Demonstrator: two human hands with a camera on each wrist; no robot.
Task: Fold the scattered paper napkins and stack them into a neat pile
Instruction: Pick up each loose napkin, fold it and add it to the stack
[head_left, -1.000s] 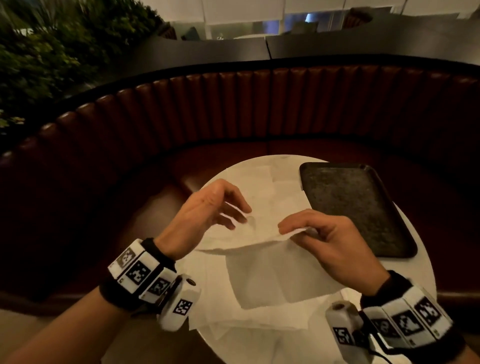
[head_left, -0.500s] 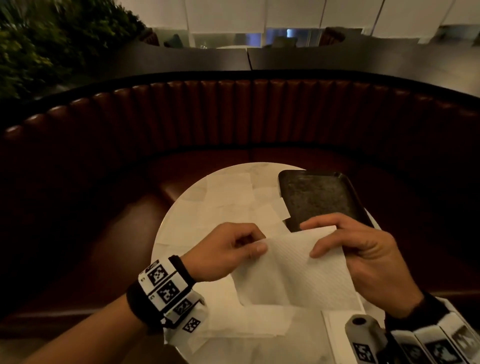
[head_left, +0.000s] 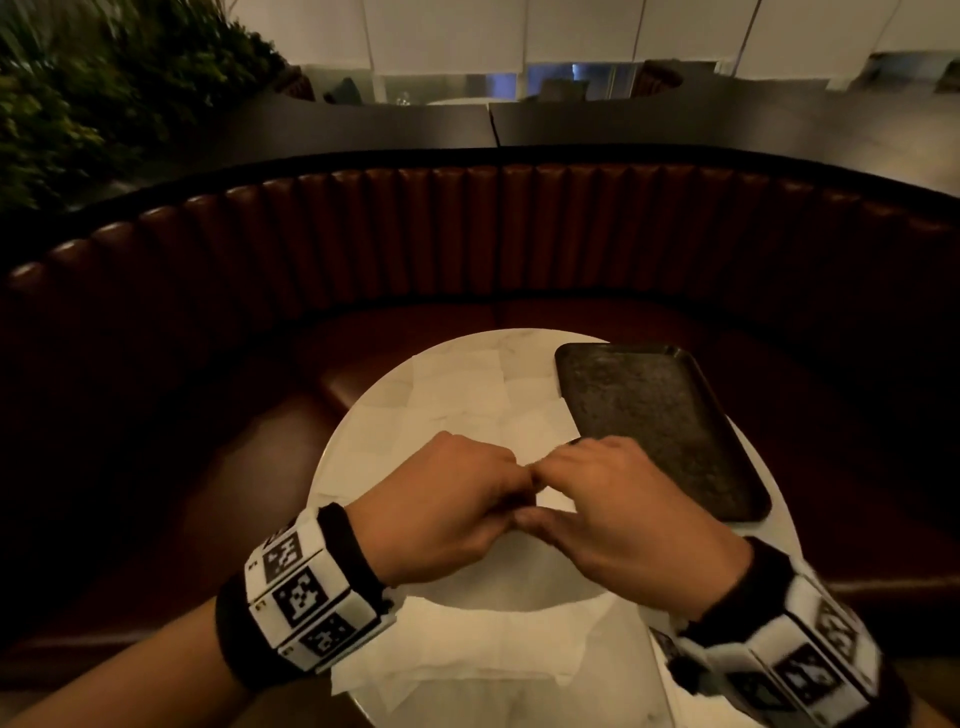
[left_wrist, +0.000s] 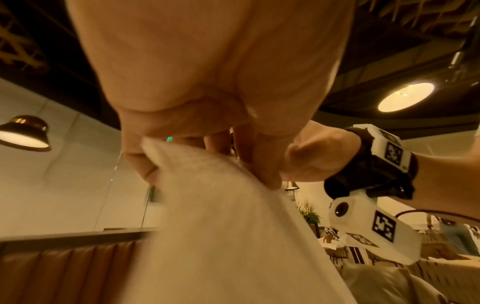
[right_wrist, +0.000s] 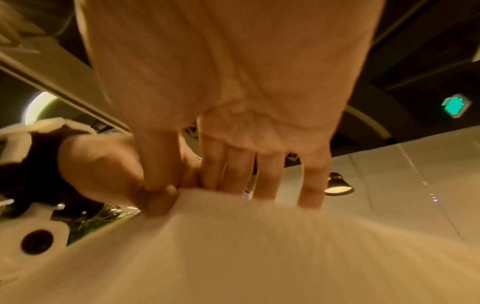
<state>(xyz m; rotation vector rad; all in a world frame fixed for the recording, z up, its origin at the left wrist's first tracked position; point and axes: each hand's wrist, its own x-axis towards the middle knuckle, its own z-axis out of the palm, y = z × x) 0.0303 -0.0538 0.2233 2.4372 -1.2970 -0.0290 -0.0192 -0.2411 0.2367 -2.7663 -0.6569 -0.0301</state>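
Since half a second ago, your two hands have come together: they held the napkin spread between them, and now they meet knuckle to knuckle over the middle of the table (head_left: 769, 561). Your left hand (head_left: 447, 509) pinches the napkin (left_wrist: 221, 226) between thumb and curled fingers, as the left wrist view shows, with the sheet hanging down from that pinch. Your right hand (head_left: 618, 514) pinches the same sheet's upper edge between thumb and forefinger, while its other fingers (right_wrist: 267, 174) reach straight down behind the paper. From your head view the held napkin is almost fully hidden beneath both hands; only a small pale patch shows between your thumbs. Whether the sheet is folded cleanly in half I cannot tell, since both wrist views are blurred.

More napkins lie flat on the tabletop. Several loose ones (head_left: 457, 395) spread out beyond your fingertips, and a few overlapping ones (head_left: 493, 649) lie below your wrists at the near edge. A dark rectangular tray (head_left: 654, 415) sits just beyond and outward of your right hand, its near corner close to your right knuckles. Past the table curves a brown padded bench (head_left: 467, 234), well apart from both hands.
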